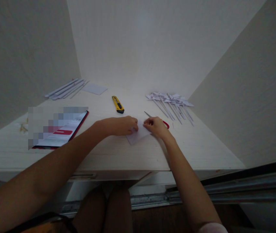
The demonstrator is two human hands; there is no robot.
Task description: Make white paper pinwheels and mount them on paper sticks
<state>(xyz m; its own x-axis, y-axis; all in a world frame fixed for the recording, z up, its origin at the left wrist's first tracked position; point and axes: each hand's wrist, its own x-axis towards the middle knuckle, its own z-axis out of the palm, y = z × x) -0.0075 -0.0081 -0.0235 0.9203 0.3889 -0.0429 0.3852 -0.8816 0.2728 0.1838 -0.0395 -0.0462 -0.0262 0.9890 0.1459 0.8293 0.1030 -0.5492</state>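
A small white sheet of paper lies on the pale wooden desk near its front edge. My left hand rests on the paper's upper left part, fingers curled and pinching its edge. My right hand pinches the paper's upper right corner, fingers closed. Just behind my right hand lie scissors with a red handle, partly hidden by the hand.
A yellow utility knife lies behind my hands. Several folded paper pinwheels on sticks are heaped at the right. Rolled paper sticks and a white sheet sit at the back left. A tablet lies at the left. Walls enclose the desk.
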